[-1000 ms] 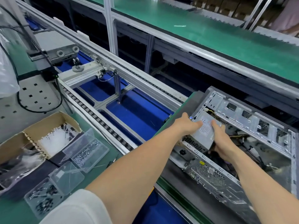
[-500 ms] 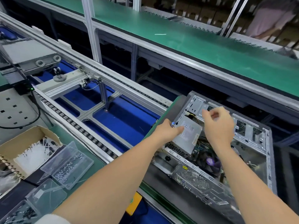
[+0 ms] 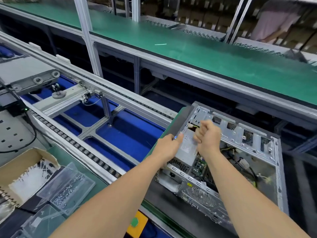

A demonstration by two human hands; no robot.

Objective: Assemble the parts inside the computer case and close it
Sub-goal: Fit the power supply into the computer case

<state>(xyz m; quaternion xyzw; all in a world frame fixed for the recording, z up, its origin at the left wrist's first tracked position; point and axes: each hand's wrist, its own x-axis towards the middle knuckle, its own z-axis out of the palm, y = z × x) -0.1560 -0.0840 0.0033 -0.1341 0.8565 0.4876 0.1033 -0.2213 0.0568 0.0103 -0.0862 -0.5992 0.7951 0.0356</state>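
An open computer case (image 3: 240,133) is being worked on at 4 o'clock, beside a roller conveyor (image 3: 75,145). A grey power supply (image 3: 187,148), sitting in the case's 10 o'clock corner, is being gripped along its 9 o'clock edge by the left hand (image 3: 169,146). The right hand (image 3: 208,136) is being held curled above it, near yellow cables (image 3: 194,127); what its grip encloses cannot be told.

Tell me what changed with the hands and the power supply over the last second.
The right hand let go of the power supply's near side and rose toward its far end, where its fingers are now curled by the yellow cables; whether it grips them is unclear. The left hand stayed holding the supply's left edge, and the case stayed in place.
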